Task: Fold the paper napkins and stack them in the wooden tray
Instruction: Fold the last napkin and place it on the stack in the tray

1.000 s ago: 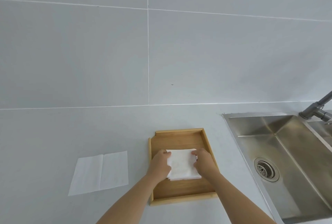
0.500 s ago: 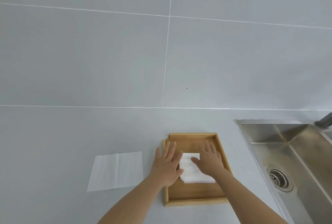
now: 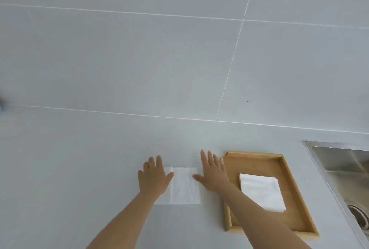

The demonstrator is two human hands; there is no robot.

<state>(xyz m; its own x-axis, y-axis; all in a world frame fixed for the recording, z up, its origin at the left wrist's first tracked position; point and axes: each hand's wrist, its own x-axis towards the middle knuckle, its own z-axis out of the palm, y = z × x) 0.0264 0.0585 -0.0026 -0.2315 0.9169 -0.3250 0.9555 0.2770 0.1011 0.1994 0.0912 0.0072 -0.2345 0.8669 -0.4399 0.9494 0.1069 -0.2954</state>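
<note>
An unfolded white paper napkin (image 3: 184,186) lies flat on the pale counter, a crease running down its left part. My left hand (image 3: 153,176) rests on its left edge with fingers spread. My right hand (image 3: 212,171) hovers flat at its right edge, fingers apart, holding nothing. To the right stands the wooden tray (image 3: 257,158), with a stack of folded white napkins (image 3: 261,192) lying in it. My right forearm crosses the tray's near left corner.
A steel sink (image 3: 343,160) sits right of the tray, its drain (image 3: 359,211) at the frame edge. A grey tiled wall rises behind the counter. A small blue object (image 3: 1,107) shows at the far left edge.
Both hands have left the folded stack in the tray and moved left to the flat napkin on the counter. The view has swung left with them.
</note>
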